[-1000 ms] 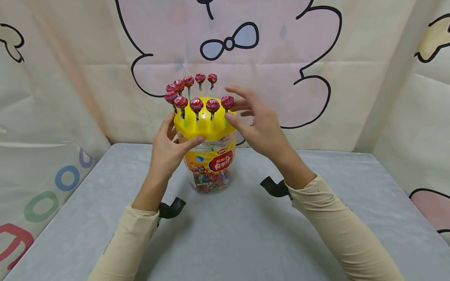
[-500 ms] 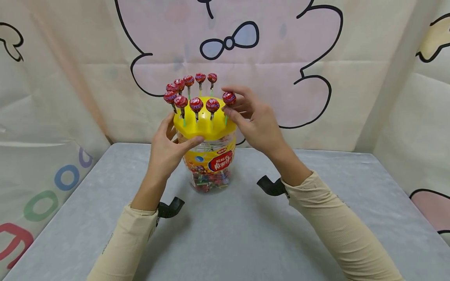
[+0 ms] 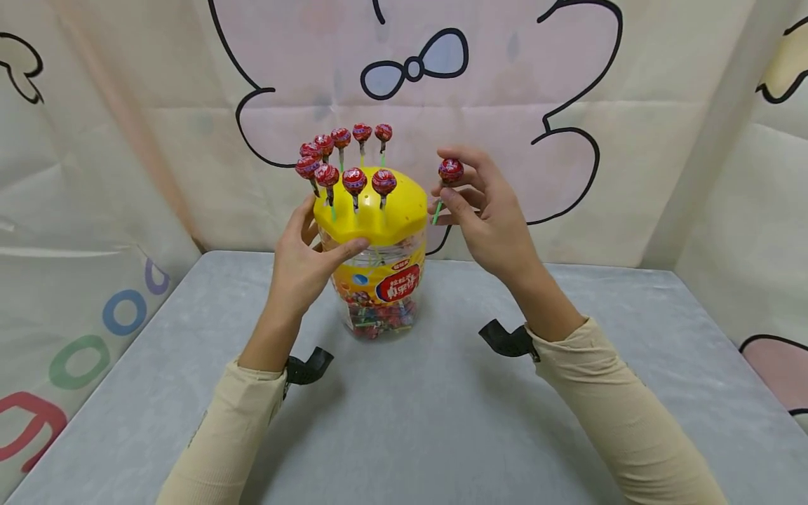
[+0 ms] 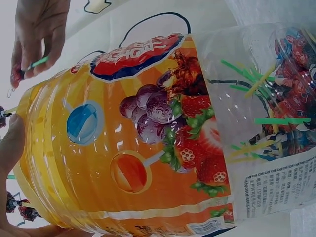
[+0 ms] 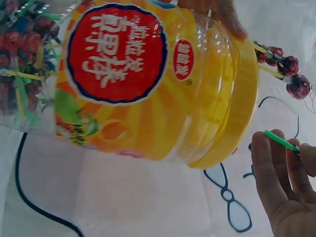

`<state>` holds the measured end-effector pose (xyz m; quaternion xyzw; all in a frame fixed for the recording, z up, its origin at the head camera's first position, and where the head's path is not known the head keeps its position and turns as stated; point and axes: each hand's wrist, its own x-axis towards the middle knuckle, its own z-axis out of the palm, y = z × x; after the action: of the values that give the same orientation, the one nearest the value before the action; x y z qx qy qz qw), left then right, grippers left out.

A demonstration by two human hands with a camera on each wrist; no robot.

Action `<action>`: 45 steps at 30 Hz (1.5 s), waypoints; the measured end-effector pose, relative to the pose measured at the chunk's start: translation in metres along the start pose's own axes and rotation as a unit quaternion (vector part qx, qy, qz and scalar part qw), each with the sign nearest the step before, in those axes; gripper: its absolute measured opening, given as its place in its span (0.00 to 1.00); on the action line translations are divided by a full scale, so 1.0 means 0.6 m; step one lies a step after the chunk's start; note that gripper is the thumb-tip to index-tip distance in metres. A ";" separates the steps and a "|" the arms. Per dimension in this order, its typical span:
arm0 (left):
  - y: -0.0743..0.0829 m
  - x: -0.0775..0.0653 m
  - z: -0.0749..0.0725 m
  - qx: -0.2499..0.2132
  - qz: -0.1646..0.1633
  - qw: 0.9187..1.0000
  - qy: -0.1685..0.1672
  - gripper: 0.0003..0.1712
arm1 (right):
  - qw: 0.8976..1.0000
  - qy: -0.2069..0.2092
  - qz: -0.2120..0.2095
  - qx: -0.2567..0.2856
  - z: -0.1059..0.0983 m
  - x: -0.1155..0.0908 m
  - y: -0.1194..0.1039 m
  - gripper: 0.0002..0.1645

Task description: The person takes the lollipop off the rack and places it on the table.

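Nine lollipops (image 3: 354,181) stand upright around the yellow lid (image 3: 407,203) in the head view, probably seated in holes that keep their sticks straight and their heads apart. The left hand (image 3: 301,254) curls round the lid's left side, thumb along its front edge, likely to stop the jar (image 3: 400,284) from shifting on the table (image 3: 404,428) while the other hand works. The right hand (image 3: 492,221) pinches one more lollipop (image 3: 451,171) just under its head, a hold that leaves its green stick (image 3: 438,212) free below. Against half a second ago, that lollipop has gone from the lid's right edge to a place well clear of it, carried rightward by the right hand; the left hand has kept its hold.

From the left wrist, the thumb lies against the lid, and loose sweets (image 4: 296,74) fill the jar's base, perhaps giving it weight. The pinched lollipop hangs apart from the lid.

From the right wrist, thumb and fingers close on that lollipop near the frame's edge, its stick pointing back toward the lid without touching it; its head is hard to make out.
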<state>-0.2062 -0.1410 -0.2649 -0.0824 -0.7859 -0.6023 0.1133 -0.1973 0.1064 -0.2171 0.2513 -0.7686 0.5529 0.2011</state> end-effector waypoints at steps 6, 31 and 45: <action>-0.007 0.000 0.008 -0.011 0.018 1.000 0.000 0.52 | 1.000 0.005 0.020 -0.005 -0.020 -0.036 0.030 0.29; -0.010 -0.014 -0.017 0.000 0.027 1.000 0.004 0.46 | 0.982 -0.101 0.140 -0.079 -0.033 -0.073 0.141 0.24; -0.012 -0.008 -0.011 0.013 0.027 1.000 -0.011 0.47 | 0.963 -0.138 0.206 -0.103 -0.031 -0.080 0.203 0.23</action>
<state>-0.2030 -0.1492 -0.2710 -0.1083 -0.7921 -0.5882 0.1218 -0.2326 0.1637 -0.3310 0.1394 -0.8768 0.4601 -0.0006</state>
